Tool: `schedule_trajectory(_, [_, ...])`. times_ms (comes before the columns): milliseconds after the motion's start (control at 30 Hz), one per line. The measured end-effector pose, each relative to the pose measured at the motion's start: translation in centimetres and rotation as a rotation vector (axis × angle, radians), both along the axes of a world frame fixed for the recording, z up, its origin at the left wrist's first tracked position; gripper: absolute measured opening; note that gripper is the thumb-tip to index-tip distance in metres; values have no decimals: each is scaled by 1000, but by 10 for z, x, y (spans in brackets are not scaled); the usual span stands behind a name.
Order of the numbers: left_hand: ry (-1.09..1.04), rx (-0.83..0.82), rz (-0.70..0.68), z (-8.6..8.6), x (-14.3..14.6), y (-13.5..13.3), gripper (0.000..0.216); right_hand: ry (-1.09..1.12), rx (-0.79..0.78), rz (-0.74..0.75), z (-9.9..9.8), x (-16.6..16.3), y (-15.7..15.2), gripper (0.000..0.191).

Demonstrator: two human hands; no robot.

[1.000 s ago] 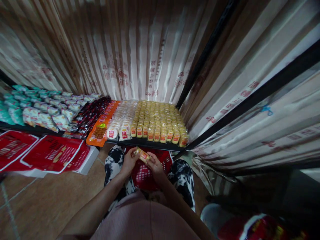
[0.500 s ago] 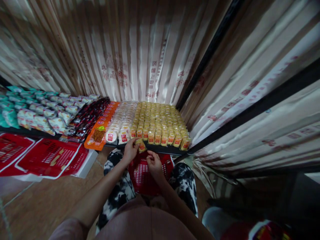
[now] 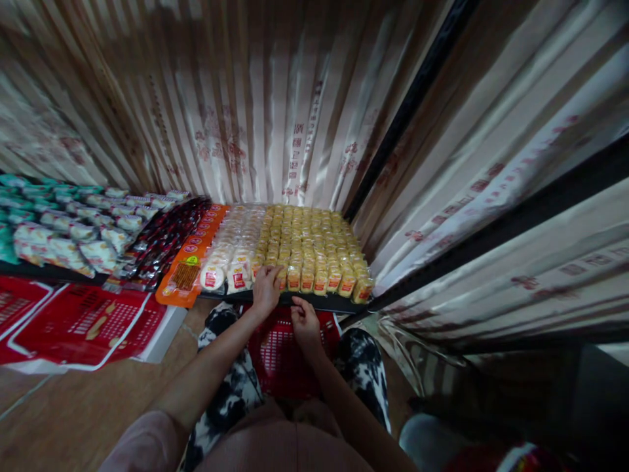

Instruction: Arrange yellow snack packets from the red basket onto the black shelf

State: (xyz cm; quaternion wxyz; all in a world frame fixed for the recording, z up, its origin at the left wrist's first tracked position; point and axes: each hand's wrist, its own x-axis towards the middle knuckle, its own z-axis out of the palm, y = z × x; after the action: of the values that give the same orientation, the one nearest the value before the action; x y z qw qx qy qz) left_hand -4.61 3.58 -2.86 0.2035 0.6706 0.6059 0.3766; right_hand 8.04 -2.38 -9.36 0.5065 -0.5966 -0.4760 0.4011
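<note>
Lying along the left of the dark low shelf (image 3: 314, 303): rows of teal and pale plastic snack packets (image 3: 59, 226), too many and too blurred for counting. Sitting below them on the floor: two flat red plastic baskets (image 3: 83, 324) with white rims. Running next to the right: a band of dark red wrapped sticks (image 3: 167, 236), then one orange card-backed pack (image 3: 189, 265) with a green sticker, writing too small for reading. Following: a column of round white wrapped cakes (image 3: 233, 252) with red labels, then about seven rows of small yellow wrapped cakes (image 3: 314, 246), labels unreadable. Pressing down on the front yellow cakes: the left hand (image 3: 266, 287), fingers curled over a packet, grip not clearly showing. Hovering just below the shelf edge: the right hand (image 3: 304, 322), pinched, holding nothing visible. Resting between the knees: one red perforated basket (image 3: 280, 354). Hanging behind: striped beige curtains (image 3: 295, 105) with red printed characters.
</note>
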Motion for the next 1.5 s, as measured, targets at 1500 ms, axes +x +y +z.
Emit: schedule_trajectory(1500, [-87,5,64,-45,6,-5,6,-107,106,69,10,4,22,46])
